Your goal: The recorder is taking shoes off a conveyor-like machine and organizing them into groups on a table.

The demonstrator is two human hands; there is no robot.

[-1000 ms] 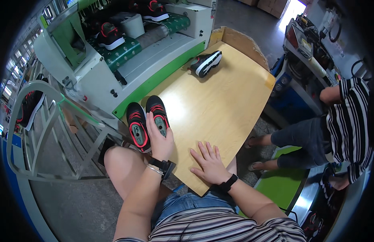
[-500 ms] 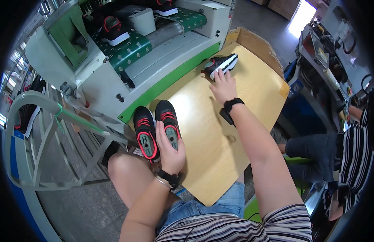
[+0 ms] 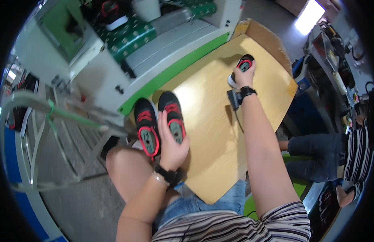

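Note:
A pair of black shoes with red trim [image 3: 158, 121] lies soles up at the near left corner of the wooden table [image 3: 219, 121]. My left hand [image 3: 170, 141] grips the pair from the right side, fingers between the two shoes. My right hand [image 3: 244, 76] reaches far across the table and is closed around a single black shoe with red and white parts [image 3: 242, 66], lifted on its end near the far edge.
A white and green machine [image 3: 154, 52] with a green patterned belt carrying more shoes runs along the table's left. A raised wooden rim [image 3: 271, 40] borders the far corner. A seated person in a striped top [image 3: 348, 149] is at the right. A metal rack [image 3: 41, 133] stands left.
My right hand stretched from the near table edge to the far shoe and has picked it up. My left hand stays on the pair.

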